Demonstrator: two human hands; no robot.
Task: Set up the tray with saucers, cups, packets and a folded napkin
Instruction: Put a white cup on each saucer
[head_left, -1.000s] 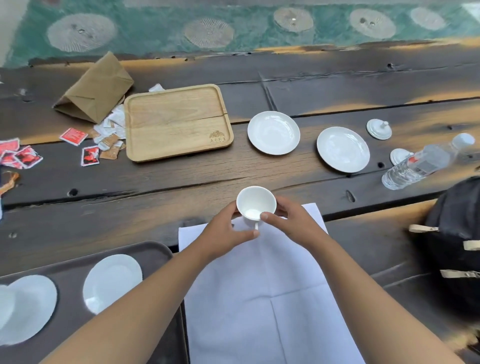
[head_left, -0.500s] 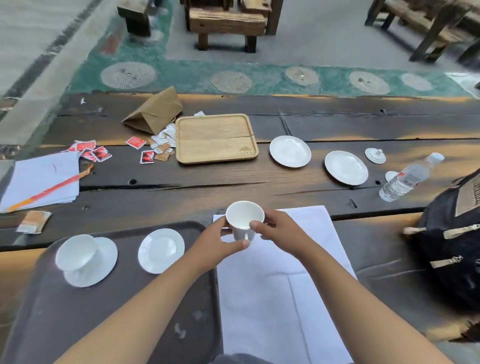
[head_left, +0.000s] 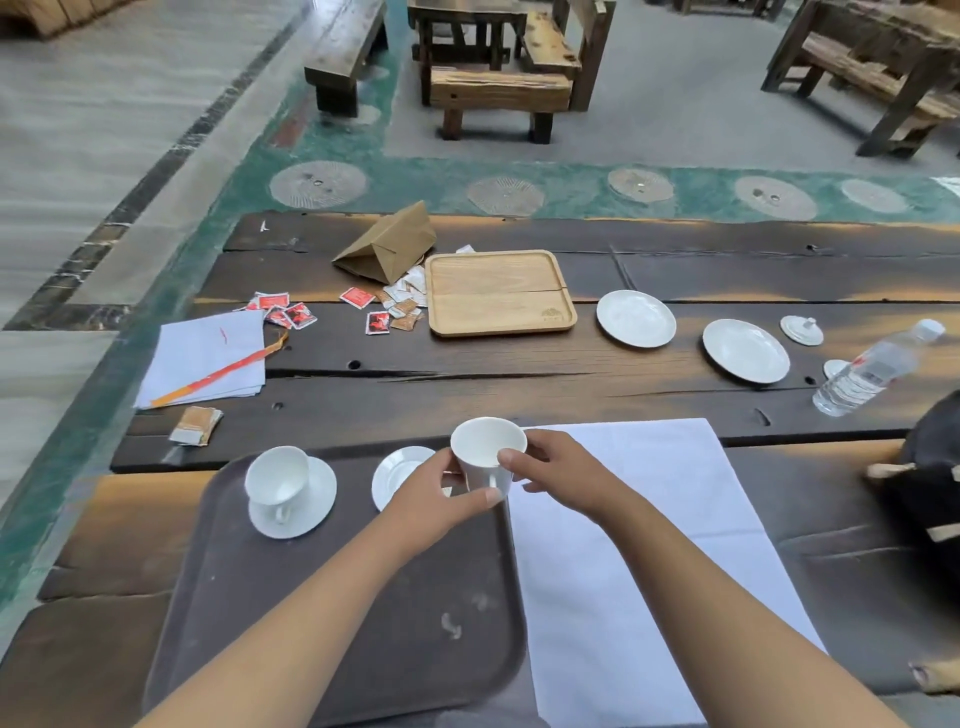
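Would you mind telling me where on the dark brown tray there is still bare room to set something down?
The dark brown tray is bare across its whole near half, below the white cup on its saucer and the empty white saucer. The far edge is crowded: both saucers sit there, and both hands, left hand and right hand, hold a white cup over the far right corner.

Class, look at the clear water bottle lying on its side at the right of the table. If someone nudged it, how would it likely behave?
The water bottle lies on its side and is round, so it would probably roll rather than slide. It looks like thin clear plastic, so it likely dents when squeezed. It seems to hold water, so it may feel fairly heavy.
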